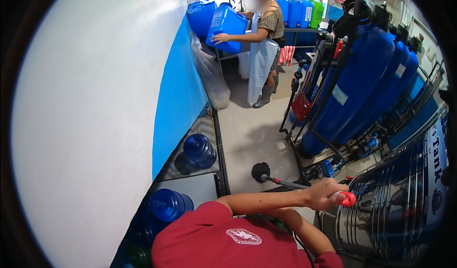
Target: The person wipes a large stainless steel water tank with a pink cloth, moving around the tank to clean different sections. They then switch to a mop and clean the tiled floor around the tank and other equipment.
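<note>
Gripping the red handle end (348, 199) of a mop (281, 182), the left hand (325, 193) is wrapped tight round the shaft. Right hand: cannot tell, forearm drops out of sight under the left arm near the steel tank (400, 206). Mop long axis runs nearly level across the head view, handle at right, black mop head (260, 171) at left resting on the tile floor (252, 130); it points toward the metal shelf (190, 184) along the wall.

Open room: a narrow tiled aisle, hemmed left by the shelf edge and the white-and-blue wall (95, 101), right by the frame of tall blue filter cylinders (354, 84). Round blue water bottles (200, 150) lie on the shelf.

Labels: small pale rectangles on the cylinders' sides, a white band with dark lettering round the tank.

Far end: another person in a pale apron holds a blue square jug (227, 27), pale label on it; more blue jugs and a green one (316, 13) behind.
</note>
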`<state>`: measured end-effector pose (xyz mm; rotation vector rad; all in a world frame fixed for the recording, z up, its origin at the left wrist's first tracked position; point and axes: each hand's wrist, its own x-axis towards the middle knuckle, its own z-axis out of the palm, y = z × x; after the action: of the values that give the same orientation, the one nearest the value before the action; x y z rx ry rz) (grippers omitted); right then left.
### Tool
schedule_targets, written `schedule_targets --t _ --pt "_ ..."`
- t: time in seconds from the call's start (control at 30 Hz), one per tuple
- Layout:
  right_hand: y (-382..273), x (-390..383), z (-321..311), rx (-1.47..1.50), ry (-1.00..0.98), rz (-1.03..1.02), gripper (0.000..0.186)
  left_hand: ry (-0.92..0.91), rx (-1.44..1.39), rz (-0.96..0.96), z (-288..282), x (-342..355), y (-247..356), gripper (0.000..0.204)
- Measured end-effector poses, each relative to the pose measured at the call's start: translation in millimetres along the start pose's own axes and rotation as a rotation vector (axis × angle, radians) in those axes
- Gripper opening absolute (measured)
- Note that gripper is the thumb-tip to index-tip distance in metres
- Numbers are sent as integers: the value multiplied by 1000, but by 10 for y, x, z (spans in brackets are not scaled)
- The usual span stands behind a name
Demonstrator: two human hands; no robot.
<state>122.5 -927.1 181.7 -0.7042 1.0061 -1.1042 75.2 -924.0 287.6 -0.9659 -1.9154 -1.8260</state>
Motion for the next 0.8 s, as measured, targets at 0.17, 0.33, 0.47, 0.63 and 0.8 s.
schedule_targets --t 0.17,0.33,0.47,0.63,0.8 --pt "-163 91 -214 252 -32 200 24 -15 1 -5 -44 9 -34 54" --pt "-347 145 -335 245 -168 107 24 -17 -22 57 14 -70 15 52" --pt "-455 188 -90 -11 -53 141 26 -133 -92 14 114 -73 41 53" --pt "-558 133 -114 -38 15 166 25 -276 -172 -88 193 0 -23 62" --pt "-329 -83 -439 105 49 99 23 -224 -145 -139 60 175 -152 65"
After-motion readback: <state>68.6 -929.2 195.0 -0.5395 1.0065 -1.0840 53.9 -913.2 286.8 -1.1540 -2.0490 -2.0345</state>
